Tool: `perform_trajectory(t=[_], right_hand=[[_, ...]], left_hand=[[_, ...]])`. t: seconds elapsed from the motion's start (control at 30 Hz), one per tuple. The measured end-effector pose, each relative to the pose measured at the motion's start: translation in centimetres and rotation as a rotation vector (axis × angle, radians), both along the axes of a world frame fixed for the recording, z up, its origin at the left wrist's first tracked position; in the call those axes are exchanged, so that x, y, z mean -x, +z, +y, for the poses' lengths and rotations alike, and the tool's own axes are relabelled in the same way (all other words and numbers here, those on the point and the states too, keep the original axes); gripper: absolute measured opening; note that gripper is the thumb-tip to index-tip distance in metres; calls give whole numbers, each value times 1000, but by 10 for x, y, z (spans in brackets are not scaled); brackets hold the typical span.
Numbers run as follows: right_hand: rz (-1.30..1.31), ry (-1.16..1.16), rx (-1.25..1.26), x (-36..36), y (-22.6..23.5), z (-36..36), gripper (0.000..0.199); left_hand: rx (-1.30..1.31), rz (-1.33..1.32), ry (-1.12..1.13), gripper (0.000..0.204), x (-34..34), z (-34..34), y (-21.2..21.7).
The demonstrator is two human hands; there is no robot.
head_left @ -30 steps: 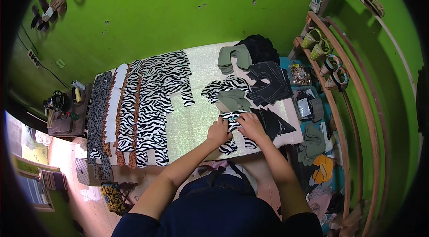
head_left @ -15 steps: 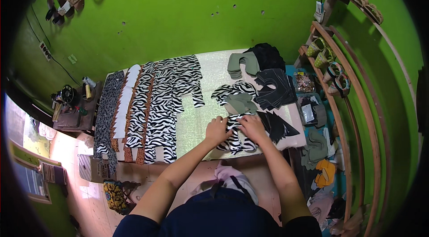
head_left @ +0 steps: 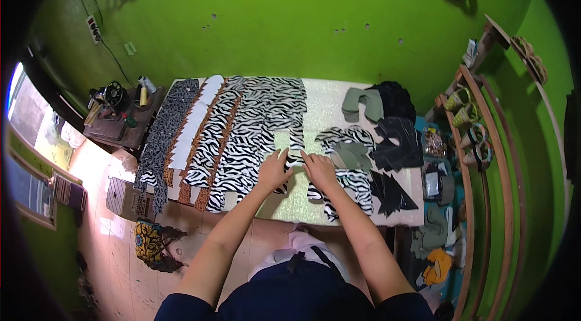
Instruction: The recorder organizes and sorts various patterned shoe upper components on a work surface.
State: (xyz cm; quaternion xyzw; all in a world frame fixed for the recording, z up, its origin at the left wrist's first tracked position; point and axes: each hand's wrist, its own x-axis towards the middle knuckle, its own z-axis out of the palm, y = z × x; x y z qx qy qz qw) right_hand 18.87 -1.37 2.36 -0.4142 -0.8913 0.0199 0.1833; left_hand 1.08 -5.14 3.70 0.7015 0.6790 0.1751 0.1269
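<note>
My left hand [head_left: 275, 168] and my right hand [head_left: 319, 168] lie side by side on the table [head_left: 289, 207], both pressing down on a small zebra-print cut piece [head_left: 295, 161] between them. Left of the hands lie long zebra-print sheets [head_left: 248, 130] in overlapping rows. To the right sit more zebra-print pieces [head_left: 347, 189], olive-green pieces [head_left: 353, 154] and black cut pieces [head_left: 396, 145]. The fingers of both hands are flat and spread on the fabric.
A stack of olive pieces [head_left: 362, 104] and a black pile [head_left: 396, 98] sit at the table's far right. A sewing machine [head_left: 111, 94] stands on a side table at left. Wooden shelves [head_left: 478, 157] with sandals stand on the right. A cardboard box [head_left: 126, 198] and patterned bag [head_left: 148, 242] rest on the floor.
Both hands have shifted left from the pile of zebra pieces, sliding the small zebra piece toward the long sheets. The view has tilted upward too.
</note>
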Motion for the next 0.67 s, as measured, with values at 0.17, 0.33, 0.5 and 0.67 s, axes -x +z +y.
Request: perform_trajectory(t=[0.17, 0.33, 0.5, 0.67], right_hand=[[54, -8, 29, 7, -23, 10, 39], [2, -62, -3, 2, -41, 11, 46], [8, -62, 59, -5, -35, 32, 53], [9, -210, 67, -19, -24, 95, 51]], left_hand=[[-63, 56, -2, 67, 5, 7, -24], [-52, 18, 15, 61, -2, 16, -48], [-109, 48, 46, 57, -6, 27, -50], [-36, 13, 86, 44, -10, 48, -43]])
